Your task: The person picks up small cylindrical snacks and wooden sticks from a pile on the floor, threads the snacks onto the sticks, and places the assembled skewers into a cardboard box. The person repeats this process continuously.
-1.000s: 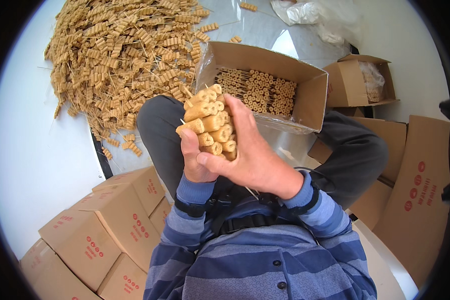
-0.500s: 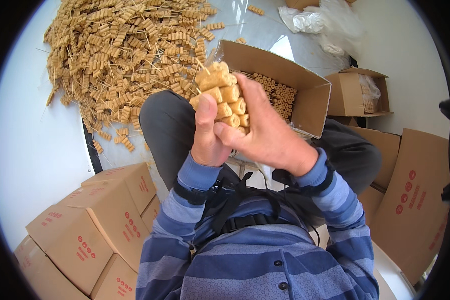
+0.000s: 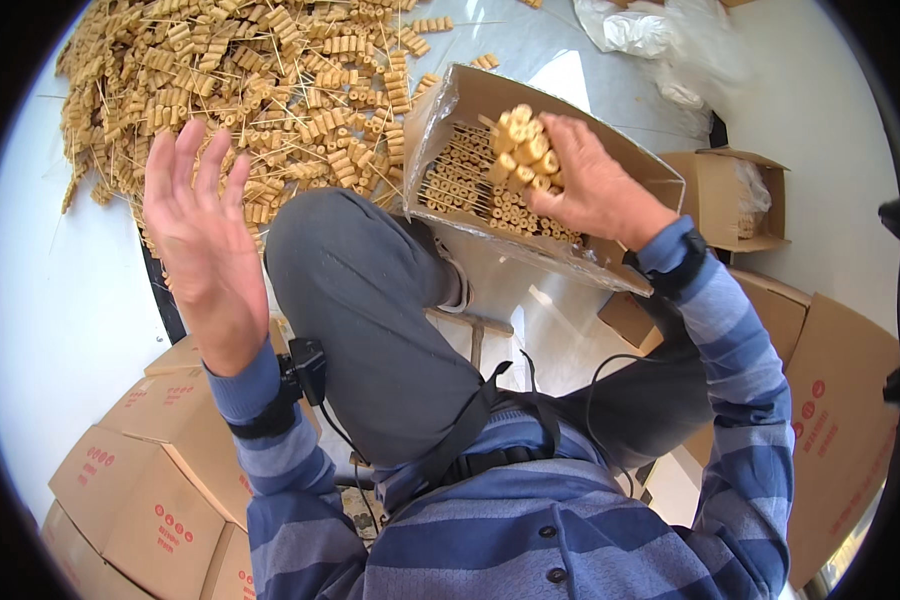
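My right hand (image 3: 605, 185) grips a bundle of skewers (image 3: 523, 148), tan ringed tube-shaped pieces threaded on thin sticks. It holds the bundle over an open cardboard box (image 3: 635, 165) lined with clear plastic. Inside the box, rows of similar packed skewers (image 3: 457, 172) show their round ends; the raised bundle hides part of them. My left hand (image 3: 210, 265) is raised at the left with its fingers spread and nothing in it. Behind it lies a large heap of loose skewers (image 3: 280, 75) on the floor.
Closed cartons (image 3: 165, 500) are stacked at the lower left. A smaller open box (image 3: 715, 195) with plastic in it stands at the right, above large cardboard panels (image 3: 845, 420). Crumpled clear plastic (image 3: 660, 45) lies at the top right. My bent knees flank the box's near side.
My hands have parted. My left hand has let go of the bundle and swung left, opening; my right hand has carried the bundle right, over the box.
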A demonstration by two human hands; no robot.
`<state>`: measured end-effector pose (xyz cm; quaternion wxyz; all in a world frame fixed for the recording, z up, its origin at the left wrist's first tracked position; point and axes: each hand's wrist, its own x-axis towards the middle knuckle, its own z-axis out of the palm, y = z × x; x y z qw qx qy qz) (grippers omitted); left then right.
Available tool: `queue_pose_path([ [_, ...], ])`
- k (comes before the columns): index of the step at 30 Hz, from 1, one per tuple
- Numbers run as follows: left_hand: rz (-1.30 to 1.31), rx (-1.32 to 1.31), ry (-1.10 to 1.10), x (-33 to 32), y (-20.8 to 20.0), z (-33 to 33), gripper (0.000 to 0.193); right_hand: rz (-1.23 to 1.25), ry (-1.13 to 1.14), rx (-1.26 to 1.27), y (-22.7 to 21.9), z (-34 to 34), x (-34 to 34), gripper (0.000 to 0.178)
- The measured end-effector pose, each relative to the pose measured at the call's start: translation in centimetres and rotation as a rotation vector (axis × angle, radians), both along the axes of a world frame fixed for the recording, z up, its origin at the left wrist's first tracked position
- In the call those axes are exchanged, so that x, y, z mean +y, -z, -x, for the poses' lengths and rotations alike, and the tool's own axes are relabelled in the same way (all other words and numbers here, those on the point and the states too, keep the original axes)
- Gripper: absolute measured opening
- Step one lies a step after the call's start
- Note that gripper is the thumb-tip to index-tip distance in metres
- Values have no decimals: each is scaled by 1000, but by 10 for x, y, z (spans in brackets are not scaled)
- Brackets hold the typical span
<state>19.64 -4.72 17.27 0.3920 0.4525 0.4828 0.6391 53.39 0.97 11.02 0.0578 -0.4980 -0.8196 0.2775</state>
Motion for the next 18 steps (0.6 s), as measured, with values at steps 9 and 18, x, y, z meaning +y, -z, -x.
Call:
queue_pose_path([
  [9,90,264,-36,2,35,-22,96,105,-204,-238,146,25,-1,94],
  [18,231,302,-170,6,30,-29,96,97,-183,-198,194,48,-5,93],
])
